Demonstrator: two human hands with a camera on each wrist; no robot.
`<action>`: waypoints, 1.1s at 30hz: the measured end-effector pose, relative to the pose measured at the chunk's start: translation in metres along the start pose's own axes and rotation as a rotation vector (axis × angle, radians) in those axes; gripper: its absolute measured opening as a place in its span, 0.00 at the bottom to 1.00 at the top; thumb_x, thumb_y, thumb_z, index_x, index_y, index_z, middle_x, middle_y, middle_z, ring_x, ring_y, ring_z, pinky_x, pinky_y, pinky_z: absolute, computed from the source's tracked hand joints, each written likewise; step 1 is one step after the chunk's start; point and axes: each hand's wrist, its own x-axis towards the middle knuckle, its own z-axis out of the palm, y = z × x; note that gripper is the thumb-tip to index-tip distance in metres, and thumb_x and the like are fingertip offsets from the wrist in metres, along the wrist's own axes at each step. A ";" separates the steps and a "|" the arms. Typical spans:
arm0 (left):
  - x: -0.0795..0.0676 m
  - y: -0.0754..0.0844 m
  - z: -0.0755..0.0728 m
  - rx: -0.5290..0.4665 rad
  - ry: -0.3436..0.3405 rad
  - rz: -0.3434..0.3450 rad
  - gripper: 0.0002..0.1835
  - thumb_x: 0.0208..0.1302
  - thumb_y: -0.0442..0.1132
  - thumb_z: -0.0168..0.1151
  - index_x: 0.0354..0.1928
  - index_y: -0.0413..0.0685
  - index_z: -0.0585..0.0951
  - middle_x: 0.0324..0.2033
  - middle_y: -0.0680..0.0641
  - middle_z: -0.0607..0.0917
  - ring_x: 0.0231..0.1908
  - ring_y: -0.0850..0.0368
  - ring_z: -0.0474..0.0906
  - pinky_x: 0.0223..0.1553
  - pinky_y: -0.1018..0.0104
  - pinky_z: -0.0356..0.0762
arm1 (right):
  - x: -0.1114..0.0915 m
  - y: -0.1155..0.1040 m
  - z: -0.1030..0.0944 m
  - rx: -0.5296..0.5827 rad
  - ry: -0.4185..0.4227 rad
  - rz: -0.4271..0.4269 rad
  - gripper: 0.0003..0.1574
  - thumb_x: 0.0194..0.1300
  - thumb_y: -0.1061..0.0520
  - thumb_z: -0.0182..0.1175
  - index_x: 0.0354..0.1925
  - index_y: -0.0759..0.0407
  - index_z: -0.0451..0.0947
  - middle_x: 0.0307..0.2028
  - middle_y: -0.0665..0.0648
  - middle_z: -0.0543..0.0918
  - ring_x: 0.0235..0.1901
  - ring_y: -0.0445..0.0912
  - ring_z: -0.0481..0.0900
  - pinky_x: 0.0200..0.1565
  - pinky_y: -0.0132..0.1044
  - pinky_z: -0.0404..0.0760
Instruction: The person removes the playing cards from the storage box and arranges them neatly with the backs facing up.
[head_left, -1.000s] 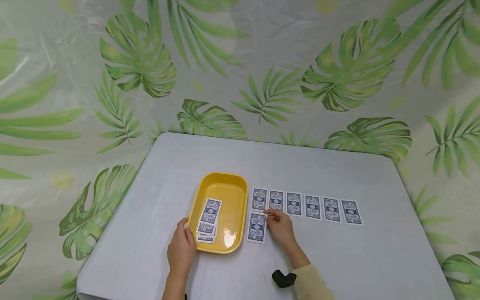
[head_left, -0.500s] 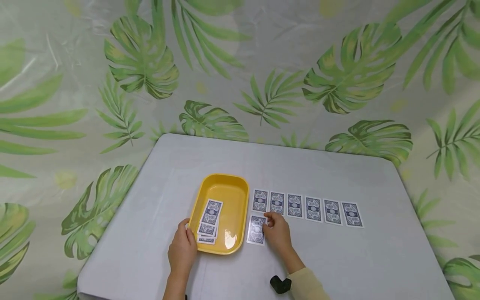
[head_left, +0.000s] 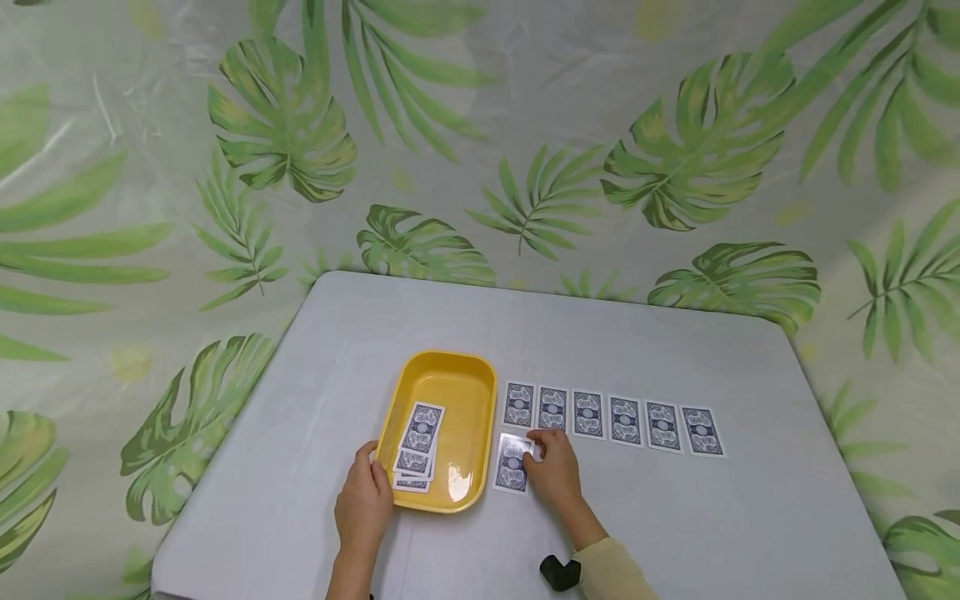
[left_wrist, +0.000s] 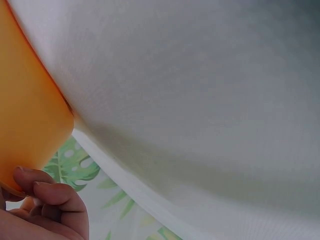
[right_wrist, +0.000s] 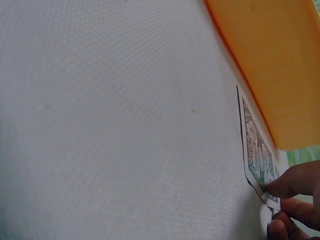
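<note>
My left hand (head_left: 363, 500) grips the near left side of a yellow tray (head_left: 457, 379); in the left wrist view its fingertips (left_wrist: 30, 177) curl at the rim. Inside the tray lie several overlapping playing cards (head_left: 423, 427), backs up. Right of the tray, my right hand (head_left: 553, 473) pinches the right edge of a single blue-backed playing card (head_left: 511, 467). The right wrist view has the thumb on top of that card (right_wrist: 259, 150), with other fingertips at its edge. Shine on the card's back hints at a slight tilt.
Several face-down playing cards (head_left: 588, 415) form a row running right from the tray, just beyond the right hand. A white cloth covers the table (head_left: 675, 525). A leaf-patterned curtain (head_left: 555, 100) hangs behind it. A black device (head_left: 560, 573) sits at the right wrist.
The right hand has shifted slightly left and its thumb has come onto the single card, whose back now catches light. The left hand and tray look unchanged.
</note>
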 end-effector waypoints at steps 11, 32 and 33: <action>-0.001 0.000 0.000 -0.007 0.004 0.000 0.17 0.71 0.34 0.48 0.59 0.35 0.72 0.40 0.32 0.83 0.24 0.48 0.73 0.24 0.53 0.71 | 0.006 -0.007 0.000 0.075 0.029 -0.044 0.17 0.52 0.67 0.66 0.43 0.65 0.81 0.32 0.54 0.75 0.30 0.44 0.69 0.32 0.35 0.70; -0.001 -0.001 0.000 -0.012 0.024 0.016 0.17 0.71 0.33 0.48 0.59 0.36 0.72 0.42 0.32 0.83 0.25 0.47 0.74 0.24 0.52 0.71 | 0.040 -0.115 0.022 0.171 -0.159 -0.210 0.17 0.61 0.62 0.65 0.49 0.65 0.80 0.37 0.56 0.79 0.37 0.49 0.75 0.41 0.40 0.75; -0.001 -0.001 0.001 -0.012 0.026 0.016 0.17 0.71 0.34 0.48 0.59 0.36 0.72 0.42 0.32 0.83 0.25 0.47 0.74 0.24 0.52 0.71 | 0.041 -0.117 0.025 0.176 -0.166 -0.214 0.17 0.61 0.62 0.65 0.49 0.65 0.80 0.37 0.56 0.79 0.37 0.49 0.75 0.41 0.40 0.75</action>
